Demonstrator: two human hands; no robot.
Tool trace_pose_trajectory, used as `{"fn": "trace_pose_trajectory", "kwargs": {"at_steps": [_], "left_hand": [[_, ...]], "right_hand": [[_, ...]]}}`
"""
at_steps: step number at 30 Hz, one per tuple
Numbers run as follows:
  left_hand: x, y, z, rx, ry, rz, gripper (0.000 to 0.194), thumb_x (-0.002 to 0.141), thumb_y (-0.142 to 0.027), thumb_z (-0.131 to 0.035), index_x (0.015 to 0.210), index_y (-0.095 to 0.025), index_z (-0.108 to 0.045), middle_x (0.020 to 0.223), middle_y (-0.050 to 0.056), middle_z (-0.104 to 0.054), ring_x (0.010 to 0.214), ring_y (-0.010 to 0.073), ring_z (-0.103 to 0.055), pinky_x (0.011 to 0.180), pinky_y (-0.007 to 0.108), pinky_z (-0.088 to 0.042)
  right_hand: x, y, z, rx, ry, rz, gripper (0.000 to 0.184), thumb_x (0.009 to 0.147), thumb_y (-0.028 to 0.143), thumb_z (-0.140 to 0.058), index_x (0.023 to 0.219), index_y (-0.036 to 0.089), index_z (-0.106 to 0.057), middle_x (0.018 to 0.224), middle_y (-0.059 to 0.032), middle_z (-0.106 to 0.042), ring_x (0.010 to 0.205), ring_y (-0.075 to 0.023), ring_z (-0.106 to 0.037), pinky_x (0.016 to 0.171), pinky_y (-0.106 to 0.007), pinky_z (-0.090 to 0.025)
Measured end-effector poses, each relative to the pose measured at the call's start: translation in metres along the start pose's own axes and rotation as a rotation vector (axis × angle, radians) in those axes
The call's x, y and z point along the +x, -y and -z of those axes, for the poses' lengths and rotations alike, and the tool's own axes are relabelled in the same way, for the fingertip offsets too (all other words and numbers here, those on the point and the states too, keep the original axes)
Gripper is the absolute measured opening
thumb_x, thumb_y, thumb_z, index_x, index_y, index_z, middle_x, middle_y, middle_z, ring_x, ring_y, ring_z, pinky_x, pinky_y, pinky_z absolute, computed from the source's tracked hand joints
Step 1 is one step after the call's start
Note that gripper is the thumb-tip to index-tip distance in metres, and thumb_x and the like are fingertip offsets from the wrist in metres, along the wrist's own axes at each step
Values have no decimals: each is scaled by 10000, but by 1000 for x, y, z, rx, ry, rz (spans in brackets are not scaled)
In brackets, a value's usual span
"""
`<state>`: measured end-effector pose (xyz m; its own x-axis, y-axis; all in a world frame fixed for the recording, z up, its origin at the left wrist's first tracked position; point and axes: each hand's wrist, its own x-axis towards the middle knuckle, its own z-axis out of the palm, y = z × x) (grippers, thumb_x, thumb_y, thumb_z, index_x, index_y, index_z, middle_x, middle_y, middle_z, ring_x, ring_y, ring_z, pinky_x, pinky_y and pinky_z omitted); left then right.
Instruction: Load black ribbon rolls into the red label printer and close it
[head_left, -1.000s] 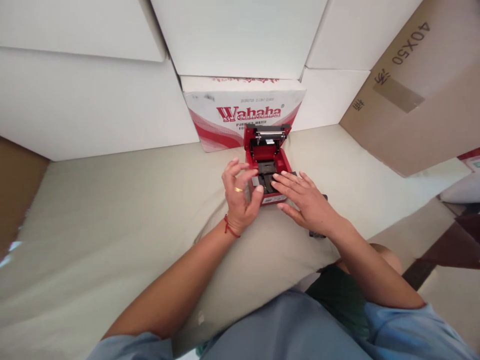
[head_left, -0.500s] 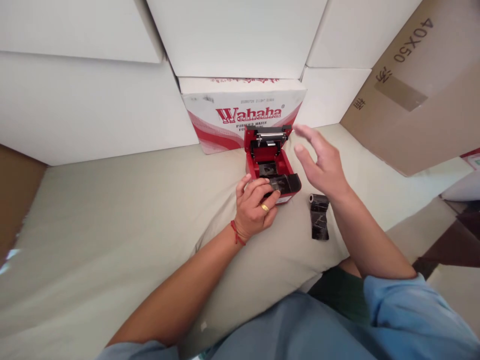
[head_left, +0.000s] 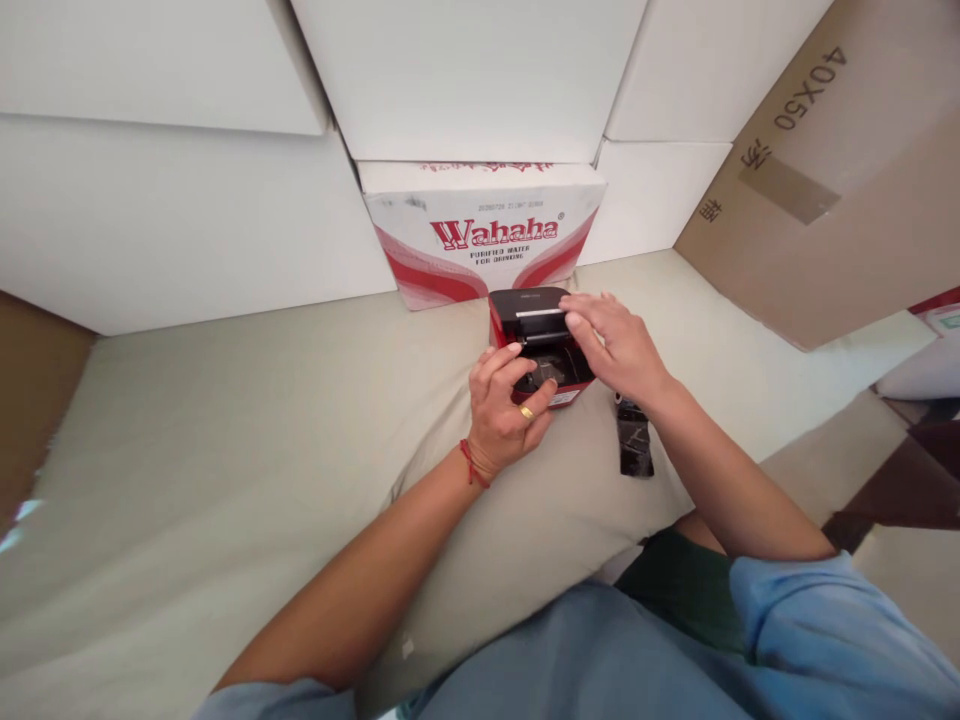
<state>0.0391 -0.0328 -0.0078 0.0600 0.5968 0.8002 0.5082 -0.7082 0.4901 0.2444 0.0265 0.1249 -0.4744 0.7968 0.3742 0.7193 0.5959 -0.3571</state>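
Note:
A red and black label printer (head_left: 502,325) sits on the cloth in front of me, its black lid (head_left: 531,302) tipped most of the way down, leaving a gap at the front. Black shiny film (head_left: 551,367) lies inside the gap toward the front edge. My left hand (head_left: 504,402), with a gold ring and red string bracelet, rests spread fingertips on the film and the printer's front left. On the lid's right side lie the outstretched fingers of my right hand (head_left: 616,345). A small roll of black film (head_left: 635,445), partly unwound, lies right of the printer, its top partly hidden by my right arm.
Behind the printer stands a Wahaha water carton (head_left: 491,235) among stacked white boxes (head_left: 472,75). A large brown carton (head_left: 817,190) leans at the right. Pale green cloth (head_left: 247,440) covers the surface, with folds near my lap.
The printer's lid has swung down from upright toward the front. My right hand has moved left and down onto it. My left hand stays at the front, its fingers slightly more bent.

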Motion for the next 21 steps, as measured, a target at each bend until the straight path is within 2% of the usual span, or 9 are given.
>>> {"fn": "trace_pose_trajectory", "kwargs": {"at_steps": [3,7,12,15,17,21], "left_hand": [[-1,-1,0,53,-7,22,298,889,-304,-804,1163,-416,-835,1347,68,-743,1511,376,-601,1364,754,-345],[3,-4,3,47,-19,29,260,916,-310,-748,1153,-382,-826,1254,61,-784,1454,355,-681,1384,718,-341],[14,-7,14,-30,-76,109,451,1015,-412,-669,1455,-317,-689,1377,83,-818,1496,359,-701,1442,682,-247],[18,-5,19,-21,-50,161,481,1102,-380,-566,1577,-310,-600,1420,80,-826,1409,308,-765,1462,638,-220],[18,-4,19,-15,-36,167,479,1122,-341,-543,1599,-310,-573,1421,79,-827,1340,281,-796,1449,624,-262],[19,-1,17,-135,-75,249,442,1106,-355,-590,1545,-298,-601,1334,85,-831,1362,295,-768,1362,597,-424]], "right_hand": [[-28,-2,-11,-10,85,17,541,1197,509,-437,1563,212,-703,1689,-158,-682,1646,-317,-577,1418,-633,-370],[-43,0,-24,-32,111,34,668,1178,546,-481,1684,124,-589,1803,-226,-524,1746,-351,-425,1419,-650,-387],[-41,6,-24,-67,119,29,660,1183,545,-490,1686,131,-592,1796,-216,-538,1742,-340,-434,1430,-632,-383],[-40,11,-20,-105,129,21,651,1185,525,-494,1658,95,-620,1784,-223,-547,1729,-344,-457,1430,-601,-393],[-39,14,-18,-134,138,9,626,1186,505,-496,1647,105,-637,1773,-217,-560,1714,-351,-481,1426,-608,-392],[-37,19,-15,-160,158,-12,602,1182,482,-509,1633,112,-657,1755,-216,-581,1688,-367,-517,1429,-631,-371]]}}
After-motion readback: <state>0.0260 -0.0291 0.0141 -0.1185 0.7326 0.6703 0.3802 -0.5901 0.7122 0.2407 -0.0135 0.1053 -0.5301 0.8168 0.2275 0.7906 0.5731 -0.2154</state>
